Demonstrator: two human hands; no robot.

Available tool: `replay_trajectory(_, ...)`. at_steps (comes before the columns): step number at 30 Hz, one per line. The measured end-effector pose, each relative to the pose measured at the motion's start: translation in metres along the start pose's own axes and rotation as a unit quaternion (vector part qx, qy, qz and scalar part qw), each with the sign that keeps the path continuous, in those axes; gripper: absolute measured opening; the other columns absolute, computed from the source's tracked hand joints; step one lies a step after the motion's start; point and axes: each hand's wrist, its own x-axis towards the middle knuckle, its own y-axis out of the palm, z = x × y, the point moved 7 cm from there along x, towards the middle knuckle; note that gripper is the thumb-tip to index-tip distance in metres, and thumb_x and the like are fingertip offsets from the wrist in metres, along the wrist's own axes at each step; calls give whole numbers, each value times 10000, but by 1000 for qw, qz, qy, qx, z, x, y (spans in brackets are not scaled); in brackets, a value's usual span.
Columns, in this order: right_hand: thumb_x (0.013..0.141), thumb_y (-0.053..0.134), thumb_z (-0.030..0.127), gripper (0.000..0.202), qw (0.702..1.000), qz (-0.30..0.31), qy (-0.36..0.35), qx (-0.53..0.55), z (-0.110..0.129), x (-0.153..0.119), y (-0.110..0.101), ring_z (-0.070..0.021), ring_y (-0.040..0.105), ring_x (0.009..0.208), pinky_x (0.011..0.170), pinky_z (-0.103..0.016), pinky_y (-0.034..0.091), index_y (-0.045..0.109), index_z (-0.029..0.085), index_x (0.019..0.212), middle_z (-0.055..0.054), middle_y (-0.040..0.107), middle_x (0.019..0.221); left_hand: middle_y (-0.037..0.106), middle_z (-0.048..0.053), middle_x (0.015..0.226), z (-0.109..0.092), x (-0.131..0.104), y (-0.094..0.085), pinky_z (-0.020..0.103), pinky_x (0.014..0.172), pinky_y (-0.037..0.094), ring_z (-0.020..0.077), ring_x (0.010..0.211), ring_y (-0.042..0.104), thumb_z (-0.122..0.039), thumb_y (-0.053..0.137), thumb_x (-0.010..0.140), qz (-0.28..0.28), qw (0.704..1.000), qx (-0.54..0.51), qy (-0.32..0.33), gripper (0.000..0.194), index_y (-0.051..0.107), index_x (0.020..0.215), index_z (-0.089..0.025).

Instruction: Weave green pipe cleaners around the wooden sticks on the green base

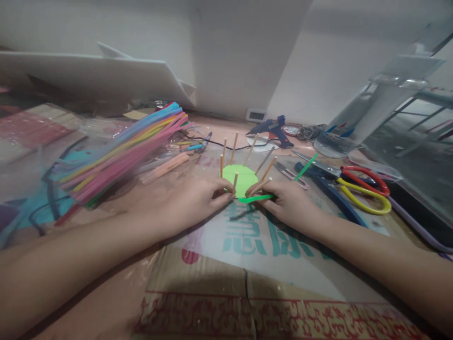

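A round lime-green disc (240, 178) lies in front of me, with several thin wooden sticks (234, 148) standing up around its rim, some leaning outward. My left hand (198, 198) pinches the disc's near-left edge, its thumb and forefinger at the foot of a wooden stick. A bright green pipe cleaner (255, 199) is held in my right hand (288, 200) at the near-right edge. One end of it lies along the front of the disc, while the other sticks up behind that hand. My right fingertips also touch a tilted stick; the remaining fingers are partly hidden.
Cardboard (198, 283) and a translucent printed sheet (219, 236) lie underneath. Coloured pipe cleaners (130, 151) are heaped at left. Behind stands a blue glue gun (272, 130). Scissors (364, 196), blue-handled pliers (329, 193), a phone (417, 212) and a clear bottle (339, 127) are at right.
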Motion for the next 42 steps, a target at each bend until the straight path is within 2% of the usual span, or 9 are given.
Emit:
replay_trajectory(10, 863, 585, 176, 179, 999, -22, -34, -13, 3, -6, -7, -186, 708, 836, 722, -273, 496, 699, 215, 995, -38, 768, 953, 749, -3, 894, 2, -1, -3, 262, 644, 408, 145, 747, 651, -270, 539, 919, -16, 999, 33, -9, 189, 720, 941, -221)
replay_trajectory(13, 925, 571, 283, 160, 991, -19, -119, -65, 16, -13, -17, -192, 674, 769, 667, -283, 471, 680, 176, 974, -64, 735, 860, 717, -13, 821, 1, -2, -7, 255, 616, 390, 138, 703, 623, -287, 563, 902, -27, 998, 48, -18, 152, 698, 914, -220)
replay_trajectory(16, 941, 563, 504, 400, 967, 47, -223, -115, 29, -22, -17, -219, 641, 799, 696, -318, 469, 666, 137, 1063, -100, 701, 881, 701, -14, 785, 0, -4, -10, 259, 601, 382, 146, 673, 609, -342, 581, 893, -38, 997, 61, -31, 170, 682, 968, -227)
replay_trajectory(18, 927, 543, 583, 511, 958, 68, -250, -123, 32, -24, -15, -230, 632, 825, 717, -334, 472, 662, 126, 1123, -114, 695, 917, 699, -11, 768, 0, -4, -10, 264, 587, 372, 151, 647, 603, -350, 582, 888, -38, 996, 75, -38, 188, 671, 999, -228)
replay_trajectory(20, 978, 500, 497, 431, 965, 41, -230, -123, 30, -20, -15, -226, 638, 840, 733, -333, 473, 675, 131, 1125, -114, 706, 929, 694, -6, 746, -1, -4, -9, 269, 568, 357, 153, 620, 592, -339, 576, 887, -28, 995, 88, -38, 167, 666, 960, -218)
replay_trajectory(23, 1003, 475, 299, 283, 985, -16, -138, -105, 21, -10, -15, -207, 669, 863, 753, -314, 478, 702, 151, 1087, -101, 745, 958, 693, 5, 736, -1, -2, -6, 277, 559, 346, 157, 608, 584, -328, 564, 890, -14, 994, 102, -25, 157, 660, 866, -206)
replay_trajectory(29, 927, 598, 322, 209, 1000, -5, 6, -5, 10, 6, -8, -162, 674, 722, 651, -267, 464, 728, 216, 1051, -25, 771, 892, 704, 11, 764, -2, 0, -5, 277, 561, 349, 153, 607, 583, -317, 546, 904, -8, 995, 103, -16, 170, 672, 872, -209)
replay_trajectory(34, 925, 566, 289, 181, 999, 24, 35, 25, 10, 9, -8, -149, 641, 640, 597, -259, 434, 731, 215, 926, -10, 746, 766, 714, 16, 776, -1, 0, -3, 275, 544, 349, 149, 593, 582, -307, 543, 904, 3, 994, 103, -21, 172, 673, 860, -205)
replay_trajectory(42, 928, 563, 301, 186, 999, -15, 30, 13, 12, 9, -8, -137, 617, 576, 565, -247, 416, 725, 210, 917, -9, 726, 693, 722, 25, 770, 0, 0, -2, 282, 551, 366, 156, 600, 600, -314, 548, 911, 3, 993, 119, -15, 185, 686, 871, -197)
